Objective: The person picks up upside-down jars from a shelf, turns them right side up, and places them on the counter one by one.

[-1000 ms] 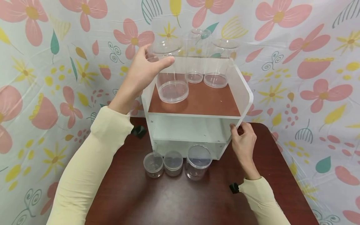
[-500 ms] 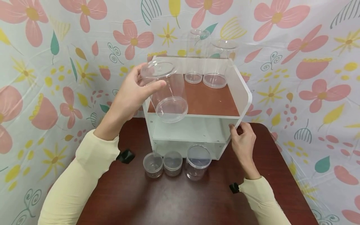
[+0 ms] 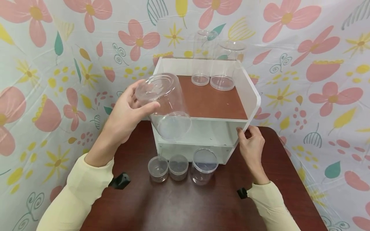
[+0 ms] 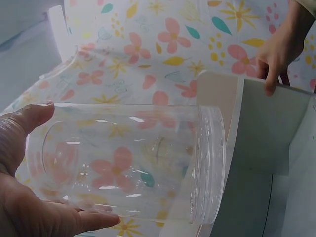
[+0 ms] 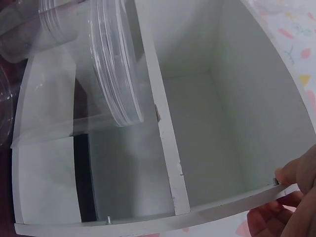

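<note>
My left hand (image 3: 122, 114) holds a clear plastic jar (image 3: 170, 104) by its closed base end, thumb on one side and fingers on the other. The jar tilts in front of the white shelf unit (image 3: 199, 131), overlapping its left front edge in the head view. In the left wrist view the jar (image 4: 118, 163) lies sideways, its ridged rim end away from the palm. With thumb and fingers my right hand (image 3: 251, 146) pinches the front edge of the unit's right side panel. The right wrist view shows those fingers (image 5: 301, 177) at the panel's edge.
On the brown top shelf stand a narrow tall clear jar (image 3: 201, 57) and a wider one (image 3: 225, 65). Two short clear jars (image 3: 158, 169) (image 3: 178, 167) and a larger jar (image 3: 203, 166) stand before the unit on the dark wooden table (image 3: 173, 208). Floral cloth (image 3: 318, 112) hangs behind.
My left hand has carried the jar off the top shelf, down and toward me to the left, tipping it more. The right hand stays at the side panel.
</note>
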